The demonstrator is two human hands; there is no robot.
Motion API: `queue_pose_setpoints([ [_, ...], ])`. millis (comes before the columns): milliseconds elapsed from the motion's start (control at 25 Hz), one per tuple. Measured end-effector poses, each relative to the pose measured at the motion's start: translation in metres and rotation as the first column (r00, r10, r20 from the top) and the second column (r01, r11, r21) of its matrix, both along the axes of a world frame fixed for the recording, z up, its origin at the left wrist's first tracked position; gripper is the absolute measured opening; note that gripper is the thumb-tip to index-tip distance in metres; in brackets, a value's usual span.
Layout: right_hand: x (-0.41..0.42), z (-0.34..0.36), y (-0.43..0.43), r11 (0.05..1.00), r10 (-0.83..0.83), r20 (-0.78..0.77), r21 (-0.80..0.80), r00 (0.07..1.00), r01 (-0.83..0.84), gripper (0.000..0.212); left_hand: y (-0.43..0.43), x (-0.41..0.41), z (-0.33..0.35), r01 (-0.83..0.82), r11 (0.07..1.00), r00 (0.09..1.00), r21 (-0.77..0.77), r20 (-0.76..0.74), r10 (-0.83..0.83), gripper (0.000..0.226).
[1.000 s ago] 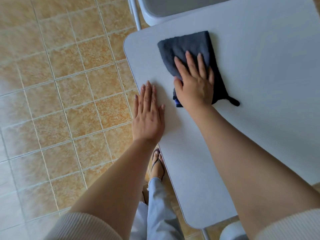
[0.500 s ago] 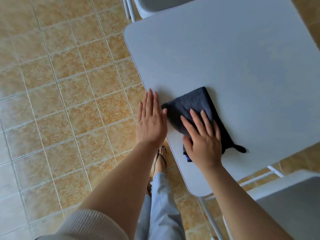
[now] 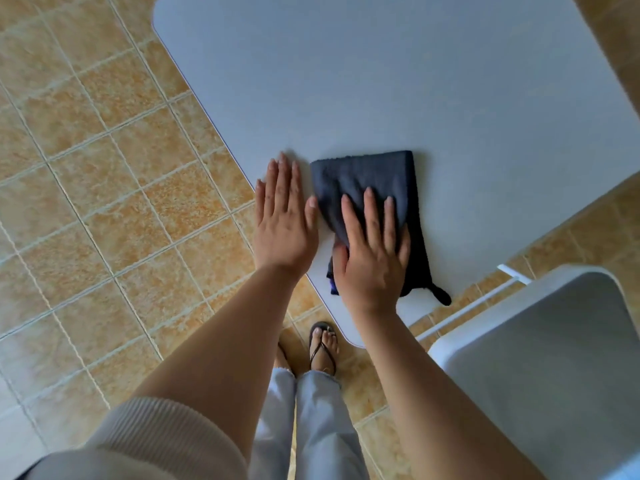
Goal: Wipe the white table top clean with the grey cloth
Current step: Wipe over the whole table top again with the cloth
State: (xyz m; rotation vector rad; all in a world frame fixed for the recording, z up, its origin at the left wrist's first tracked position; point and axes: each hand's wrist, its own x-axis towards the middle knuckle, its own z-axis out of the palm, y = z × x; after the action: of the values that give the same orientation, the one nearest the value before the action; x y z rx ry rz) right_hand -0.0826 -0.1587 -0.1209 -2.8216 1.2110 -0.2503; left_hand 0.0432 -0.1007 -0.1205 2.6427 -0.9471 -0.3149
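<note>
Both hands are laid flat on the white table top (image 3: 398, 81). The grey cloth (image 3: 367, 181), folded, lies near the table top's near corner and is pressed down by the right hand (image 3: 372, 254), fingers slightly spread. The left hand (image 3: 285, 226), fingers together, rests at the table top's edge, just beside the cloth.

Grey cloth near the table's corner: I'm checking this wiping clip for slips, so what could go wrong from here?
The grey cloth lies close to the near corner of the table, and its loop hangs past the edge, so another pull by the right hand might drag it off. The left hand presses flat at the table's rim and could slip off.
</note>
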Motion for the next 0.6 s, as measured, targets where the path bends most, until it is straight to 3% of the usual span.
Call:
queue_pose_setpoints([
  [160, -0.059, 0.004, -0.005, 1.000, -0.013, -0.051, 0.005, 0.999, 0.013, 0.057, -0.004, -0.004, 0.002, -0.026, 0.999, 1.000, 0.023, 0.013, 0.025, 0.059],
  [400, -0.026, -0.004, -0.055, 0.907, -0.420, 0.028, 0.000, 0.907, 0.421, 0.050, -0.006, -0.007, -0.003, -0.037, 0.999, 0.997, 0.038, 0.063, 0.034, 0.061],
  [480, -0.005, -0.005, -0.046, 0.912, -0.408, 0.047, -0.004, 0.912, 0.409, 0.049, -0.007, -0.007, -0.004, -0.045, 0.998, 0.996, 0.036, 0.083, 0.042, 0.061],
  [600, -0.008, -0.004, -0.019, 0.974, -0.221, 0.046, -0.032, 0.974, 0.222, 0.051, -0.011, -0.008, -0.002, -0.077, 0.997, 0.993, 0.031, 0.093, 0.074, 0.060],
])
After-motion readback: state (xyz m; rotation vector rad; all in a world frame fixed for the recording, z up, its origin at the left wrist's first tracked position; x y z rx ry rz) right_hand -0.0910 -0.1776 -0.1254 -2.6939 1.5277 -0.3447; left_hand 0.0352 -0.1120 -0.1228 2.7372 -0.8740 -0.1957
